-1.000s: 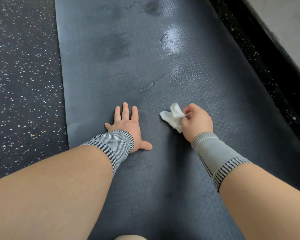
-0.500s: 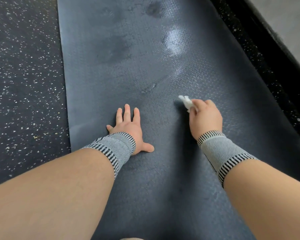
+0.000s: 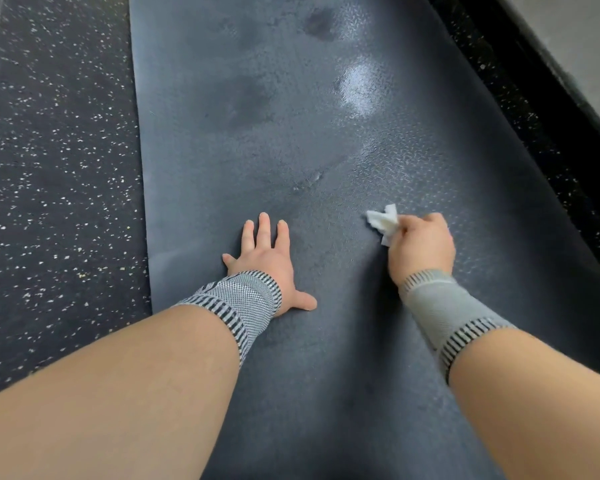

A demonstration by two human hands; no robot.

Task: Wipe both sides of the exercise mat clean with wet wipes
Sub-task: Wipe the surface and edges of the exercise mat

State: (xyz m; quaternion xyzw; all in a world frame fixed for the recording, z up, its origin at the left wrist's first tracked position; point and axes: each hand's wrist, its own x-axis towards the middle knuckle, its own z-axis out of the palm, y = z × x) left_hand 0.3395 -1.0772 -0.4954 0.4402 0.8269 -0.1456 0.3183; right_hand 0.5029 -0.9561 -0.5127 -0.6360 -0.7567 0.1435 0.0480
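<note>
A dark grey textured exercise mat (image 3: 257, 150) lies flat on the floor and runs away from me. Wet, shiny streaks show on its right half, with a bright glare patch farther up. My left hand (image 3: 267, 261) presses flat on the mat with fingers straight and spread. To its right, my right hand (image 3: 421, 244) grips a crumpled white wet wipe (image 3: 383, 221), which sticks out to the left of the fist and touches the mat. Both wrists wear grey knitted bands.
Black rubber flooring with white speckles (image 3: 56, 168) borders the mat on the left. A strip of the same flooring (image 3: 534, 116) and a black baseboard run along the right, with a pale wall (image 3: 575, 36) beyond.
My right hand swept the wipe up and to the right across the mat, then turned so more of the wipe shows. My left hand stayed planted.
</note>
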